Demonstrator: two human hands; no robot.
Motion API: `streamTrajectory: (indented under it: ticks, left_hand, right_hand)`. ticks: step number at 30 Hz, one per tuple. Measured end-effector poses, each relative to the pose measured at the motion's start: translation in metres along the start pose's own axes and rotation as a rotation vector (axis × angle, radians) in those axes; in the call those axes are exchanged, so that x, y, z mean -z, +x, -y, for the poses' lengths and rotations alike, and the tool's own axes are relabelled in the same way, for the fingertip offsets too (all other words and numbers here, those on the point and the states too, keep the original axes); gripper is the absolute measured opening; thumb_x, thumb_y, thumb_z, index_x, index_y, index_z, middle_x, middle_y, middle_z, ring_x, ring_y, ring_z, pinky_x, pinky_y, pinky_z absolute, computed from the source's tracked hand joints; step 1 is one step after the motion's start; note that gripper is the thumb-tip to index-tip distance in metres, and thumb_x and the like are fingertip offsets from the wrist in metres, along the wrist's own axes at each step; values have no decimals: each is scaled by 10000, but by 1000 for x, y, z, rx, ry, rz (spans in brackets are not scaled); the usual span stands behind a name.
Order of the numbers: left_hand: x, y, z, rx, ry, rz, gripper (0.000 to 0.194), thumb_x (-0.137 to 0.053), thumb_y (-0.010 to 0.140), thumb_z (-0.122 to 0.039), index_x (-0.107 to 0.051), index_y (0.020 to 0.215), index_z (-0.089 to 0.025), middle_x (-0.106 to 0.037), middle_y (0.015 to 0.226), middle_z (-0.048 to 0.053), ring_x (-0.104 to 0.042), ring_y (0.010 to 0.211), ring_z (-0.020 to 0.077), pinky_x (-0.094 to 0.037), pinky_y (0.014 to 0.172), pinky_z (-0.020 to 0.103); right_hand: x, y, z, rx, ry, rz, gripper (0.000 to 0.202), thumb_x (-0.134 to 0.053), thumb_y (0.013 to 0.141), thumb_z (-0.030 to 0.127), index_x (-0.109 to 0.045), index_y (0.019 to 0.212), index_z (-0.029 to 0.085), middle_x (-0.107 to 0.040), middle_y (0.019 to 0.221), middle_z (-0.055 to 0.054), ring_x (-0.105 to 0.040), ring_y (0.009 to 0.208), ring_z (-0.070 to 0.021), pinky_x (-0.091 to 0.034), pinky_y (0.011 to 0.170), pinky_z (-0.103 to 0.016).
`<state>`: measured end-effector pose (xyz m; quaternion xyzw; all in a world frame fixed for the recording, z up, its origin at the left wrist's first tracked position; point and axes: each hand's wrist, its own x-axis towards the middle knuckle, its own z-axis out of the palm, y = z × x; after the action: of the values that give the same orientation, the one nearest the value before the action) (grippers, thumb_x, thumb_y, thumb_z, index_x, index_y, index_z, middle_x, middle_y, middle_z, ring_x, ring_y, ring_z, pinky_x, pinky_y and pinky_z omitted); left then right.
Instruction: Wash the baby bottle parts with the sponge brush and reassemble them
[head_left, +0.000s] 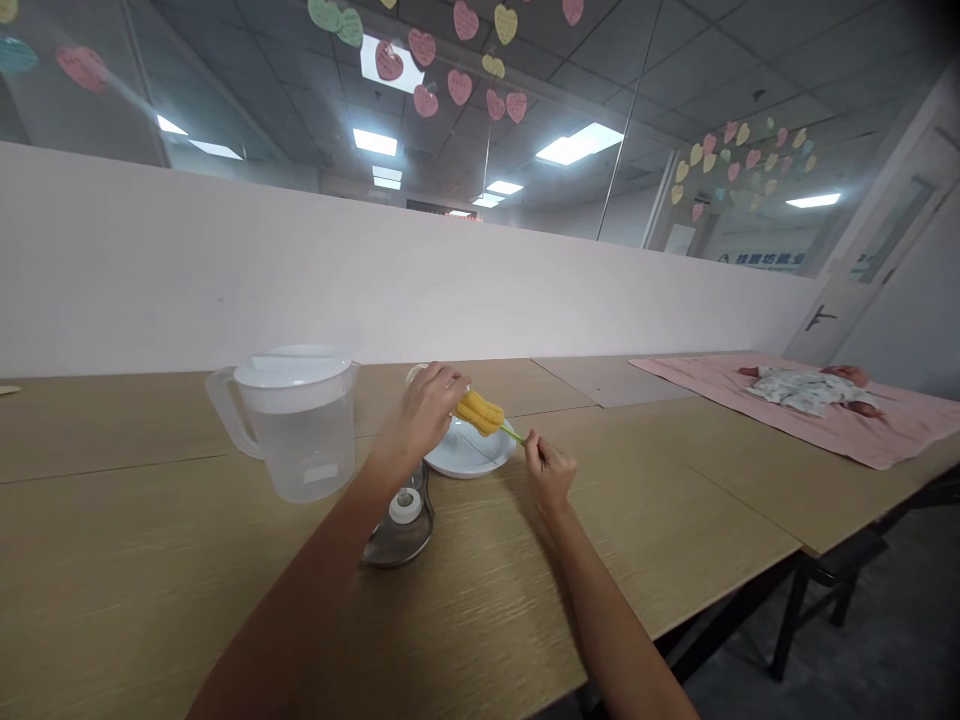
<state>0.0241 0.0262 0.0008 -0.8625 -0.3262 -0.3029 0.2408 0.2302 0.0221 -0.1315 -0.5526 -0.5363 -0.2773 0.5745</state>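
Note:
My left hand (429, 405) is closed round what looks like a clear baby bottle (415, 373), mostly hidden by the fingers. In my right hand (551, 470) is the thin green handle of a bottle brush (481, 412). The brush's yellow sponge head shows between both hands, at the bottle's mouth; how far it reaches inside is hidden. Below them sits a white bowl (471, 465). A dark, shiny tray (401, 550) lies under my left forearm, carrying a white bottle collar with a teat (405, 506).
Left of my arm stands a lidded clear pitcher (307, 445) on the wooden table (480, 600). A baby doll (806, 388) in patterned clothes lies on a pink cloth (862, 440) at the right. Behind the table runs a white wall (450, 290) with glass above.

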Motion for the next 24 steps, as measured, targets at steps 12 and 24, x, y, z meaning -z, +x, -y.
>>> streamTrajectory:
  ticks: [12, 24]
  left_hand:
    - [-1, -1, -5, -47, 191, 92, 335, -396, 745, 59, -581, 941, -140, -583, 935, 96, -487, 931, 232, -385, 768, 341]
    - [-1, -1, -15, -51, 136, 135, 257, -479, 755, 21, -616, 887, -151, -592, 913, 91, -487, 939, 238, -329, 733, 347]
  right_hand:
    - [1, -6, 13, 178, -188, 9, 458, -360, 920, 268, -472, 487, 168, -425, 418, 22, -334, 407, -66, -194, 472, -248]
    - [1, -5, 8, 221, -239, 4, 447, -385, 904, 270, -481, 479, 168, -460, 430, 8, -357, 412, -71, -187, 474, -248]
